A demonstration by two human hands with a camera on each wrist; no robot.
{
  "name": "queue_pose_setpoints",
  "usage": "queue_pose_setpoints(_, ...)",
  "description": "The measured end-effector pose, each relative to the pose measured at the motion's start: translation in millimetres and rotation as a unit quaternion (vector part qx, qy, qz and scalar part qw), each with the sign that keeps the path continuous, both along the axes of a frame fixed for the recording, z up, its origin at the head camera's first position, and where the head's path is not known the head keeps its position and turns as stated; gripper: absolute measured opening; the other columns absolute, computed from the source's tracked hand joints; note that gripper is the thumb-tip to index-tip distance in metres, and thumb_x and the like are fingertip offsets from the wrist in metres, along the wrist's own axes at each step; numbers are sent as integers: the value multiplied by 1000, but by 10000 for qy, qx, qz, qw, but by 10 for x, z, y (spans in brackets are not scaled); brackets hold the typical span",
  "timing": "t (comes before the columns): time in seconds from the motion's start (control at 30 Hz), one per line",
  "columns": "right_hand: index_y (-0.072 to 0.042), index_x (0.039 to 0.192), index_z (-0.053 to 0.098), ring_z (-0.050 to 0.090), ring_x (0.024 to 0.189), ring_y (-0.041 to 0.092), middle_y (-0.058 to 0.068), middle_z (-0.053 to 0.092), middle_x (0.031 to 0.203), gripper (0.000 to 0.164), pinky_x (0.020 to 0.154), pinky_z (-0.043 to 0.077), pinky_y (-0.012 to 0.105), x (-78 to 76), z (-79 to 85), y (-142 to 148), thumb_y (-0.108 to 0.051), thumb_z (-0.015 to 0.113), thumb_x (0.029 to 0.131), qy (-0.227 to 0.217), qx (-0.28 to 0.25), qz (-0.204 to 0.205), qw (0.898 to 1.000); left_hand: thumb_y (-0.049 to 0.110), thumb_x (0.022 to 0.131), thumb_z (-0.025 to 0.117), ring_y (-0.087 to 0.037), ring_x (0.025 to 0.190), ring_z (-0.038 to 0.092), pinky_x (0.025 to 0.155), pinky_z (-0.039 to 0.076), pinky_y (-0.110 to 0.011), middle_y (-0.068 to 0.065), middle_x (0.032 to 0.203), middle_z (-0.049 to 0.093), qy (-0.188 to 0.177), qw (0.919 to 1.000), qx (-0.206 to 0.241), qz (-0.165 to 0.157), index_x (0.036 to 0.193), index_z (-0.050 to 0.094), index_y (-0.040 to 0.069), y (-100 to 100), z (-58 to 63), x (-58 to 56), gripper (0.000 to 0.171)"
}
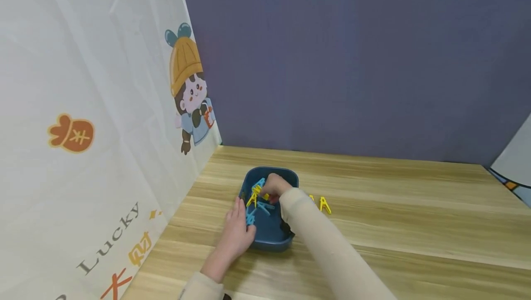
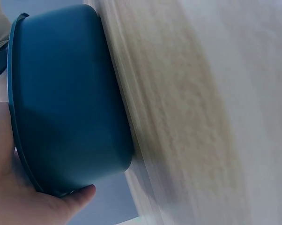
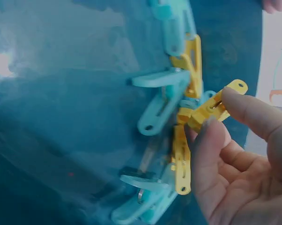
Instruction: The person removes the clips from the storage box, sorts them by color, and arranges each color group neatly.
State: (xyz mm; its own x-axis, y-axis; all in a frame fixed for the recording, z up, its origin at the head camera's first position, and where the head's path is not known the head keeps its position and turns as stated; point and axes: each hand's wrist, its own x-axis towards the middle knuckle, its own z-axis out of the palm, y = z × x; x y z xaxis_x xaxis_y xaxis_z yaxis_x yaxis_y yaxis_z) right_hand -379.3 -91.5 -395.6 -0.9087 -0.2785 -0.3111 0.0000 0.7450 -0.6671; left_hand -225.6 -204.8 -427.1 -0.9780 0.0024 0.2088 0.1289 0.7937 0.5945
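Observation:
A dark blue bin (image 1: 269, 246) holds several yellow and light blue clothespins. Reaching inside it, my right hand (image 3: 244, 164) pinches a yellow clothespin (image 3: 220, 104) between thumb and finger. Just beside that one lie another yellow clothespin (image 3: 182, 161) and a light blue clothespin (image 3: 164, 101), near the bin's side wall. My left hand (image 1: 237, 231) holds the bin's near left rim, and in the left wrist view the bin's outer wall (image 2: 66, 93) shows with one digit against it. In the head view my right hand hides part of the clothespins.
On the wooden table (image 1: 394, 217), a yellow clothespin (image 1: 325, 205) lies right of the bin, with another yellow piece partly hidden by my right sleeve (image 1: 327, 240). A white printed sheet (image 1: 103, 60) stands at the left, and a dark blue-grey panel (image 1: 352, 60) at the back.

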Motion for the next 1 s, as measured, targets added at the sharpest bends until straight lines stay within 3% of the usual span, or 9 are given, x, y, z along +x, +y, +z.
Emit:
queue_pose_setpoints(0.13, -2, 72, 61, 52, 44, 15, 6, 52, 59, 15, 50, 52, 30, 14, 107, 53, -12, 70, 79, -52, -303, -22, 9995, 12, 81, 55, -44, 128, 22, 101, 26, -52, -28, 146, 15, 147, 9999, -35, -5, 138, 22, -16, 6, -2, -13, 70)
queue_pose_setpoints(0.3, -9, 56, 47, 43, 42, 12, 1, 40, 49, 33, 63, 54, 38, 99, 249, 128, -12, 68, 82, -46, -889, 34, 9960, 11, 81, 55, -45, 127, 24, 101, 26, -52, -29, 146, 16, 218, 9997, -60, 13, 137, 22, -16, -3, -11, -14, 71)
queue_pose_setpoints(0.47, -2, 70, 54, 41, 48, 13, 1, 40, 55, 22, 74, 51, 43, 134, 351, 202, -14, 66, 84, -155, -1357, 195, 9904, 11, 81, 55, -46, 127, 24, 101, 26, -53, -30, 145, 16, 165, 9998, -94, 19, 137, 23, -17, -13, -26, -4, 70)
queue_pose_setpoints(0.63, -3, 85, 58, 50, 60, 17, 7, 54, 74, 18, 77, 50, 44, 120, 402, 295, -19, 67, 84, -158, -1829, 205, 9828, 11, 81, 55, -46, 126, 25, 100, 27, -53, -30, 145, 17, 215, 9997, -122, 32, 137, 23, -17, -22, -41, -2, 70)
queue_pose_setpoints(0.77, -3, 90, 60, 57, 68, 22, 10, 60, 84, 22, 71, 52, 39, 107, 417, 374, -24, 67, 84, -38, -2082, 175, 9779, 11, 80, 56, -47, 125, 26, 100, 27, -54, -31, 144, 18, 303, 9994, -148, 30, 136, 23, -17, -31, -55, -3, 70)
queue_pose_setpoints(0.87, -4, 92, 60, 60, 76, 27, 8, 61, 84, 24, 61, 52, 32, 110, 423, 438, -25, 67, 84, -32, -2205, 147, 9753, 11, 81, 55, -47, 126, 25, 101, 25, -53, -30, 145, 17, 226, 9996, -173, 41, 137, 22, -16, -28, -56, 1, 71)
queue_pose_setpoints(1.0, -5, 96, 60, 60, 80, 29, 7, 59, 87, 25, 58, 51, 29, 125, 438, 546, -25, 68, 83, -101, -2384, 88, 9711, 11, 81, 55, -47, 125, 25, 101, 25, -53, -30, 145, 17, 208, 9996, -210, 4, 137, 23, -17, -15, -45, 11, 70)
